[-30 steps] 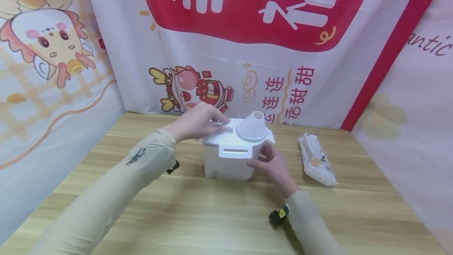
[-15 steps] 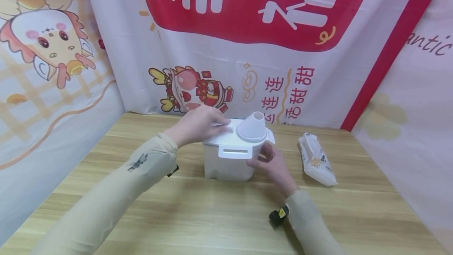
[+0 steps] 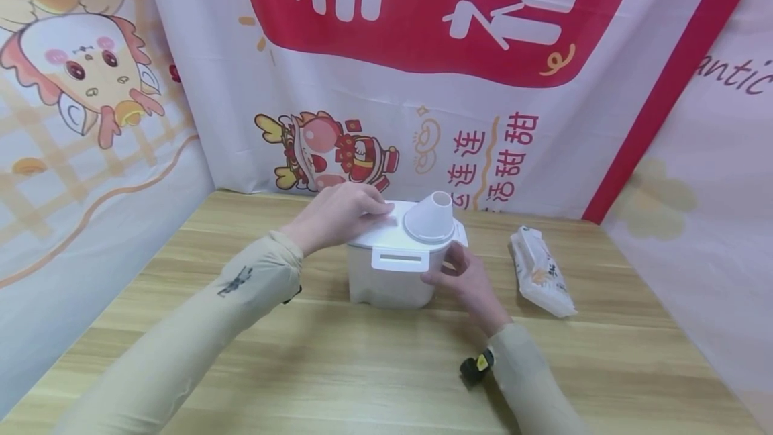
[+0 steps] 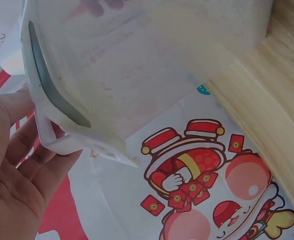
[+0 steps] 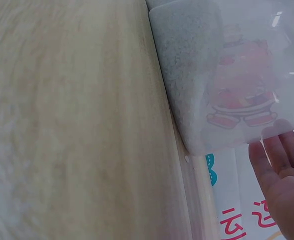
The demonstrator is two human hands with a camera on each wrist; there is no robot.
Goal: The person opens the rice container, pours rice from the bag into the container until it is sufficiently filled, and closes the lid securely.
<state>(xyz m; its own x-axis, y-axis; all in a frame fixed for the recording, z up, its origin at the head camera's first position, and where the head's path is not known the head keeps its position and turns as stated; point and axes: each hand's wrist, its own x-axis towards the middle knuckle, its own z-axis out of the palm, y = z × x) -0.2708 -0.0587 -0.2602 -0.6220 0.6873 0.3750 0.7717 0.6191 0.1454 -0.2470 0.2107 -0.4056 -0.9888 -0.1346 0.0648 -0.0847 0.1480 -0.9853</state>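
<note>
A whitish, translucent storage box (image 3: 386,285) stands upright on the wooden table, with small pale grains visible through its wall (image 5: 186,65) in the right wrist view. Its white lid (image 3: 380,238) carries a cone-shaped spout cap (image 3: 430,219) and slotted side flaps (image 3: 400,259). My left hand (image 3: 344,212) grips the lid's left end, thumb on top; in the left wrist view its fingers (image 4: 49,172) reach under a flap there. With thumb in front and fingers round the far side, my right hand (image 3: 471,284) holds the box's right end.
A white plastic packet (image 3: 541,274) with printing lies on the table (image 3: 338,368) to the right of the box. Printed cloth hangings (image 3: 386,72) enclose the table at the back and both sides, with the back one close behind the box.
My left hand has come down slightly on the lid's left end. The right hand and the box have stayed in place.
</note>
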